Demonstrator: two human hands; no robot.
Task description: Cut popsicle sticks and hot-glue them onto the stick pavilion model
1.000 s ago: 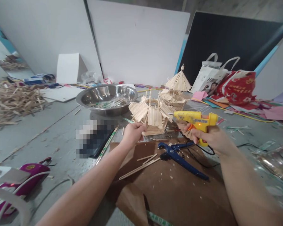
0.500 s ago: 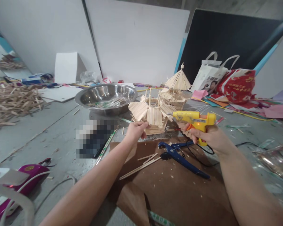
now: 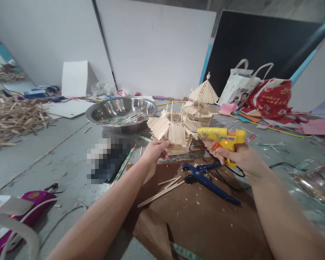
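A model building made of thin wooden sticks [image 3: 176, 131] stands on the grey floor in front of me. My left hand [image 3: 153, 152] is closed in a pinch at its lower left edge, touching the stick base. My right hand [image 3: 233, 156] grips a yellow glue gun [image 3: 223, 136], finger on the orange trigger, its nozzle pointing left at the model's right side. A second stick model with a pointed roof [image 3: 203, 97] stands just behind.
Brown cardboard [image 3: 200, 216] lies under my arms with loose sticks [image 3: 162, 189] and blue cutters [image 3: 208, 180]. A steel bowl [image 3: 121, 113] sits at left, a stick pile [image 3: 13, 117] far left, bags [image 3: 260, 95] and coloured paper at right, a purple tool [image 3: 29, 206] near left.
The glue gun has drifted slightly left and up, toward the model. My left hand stays pinched at the model's base.
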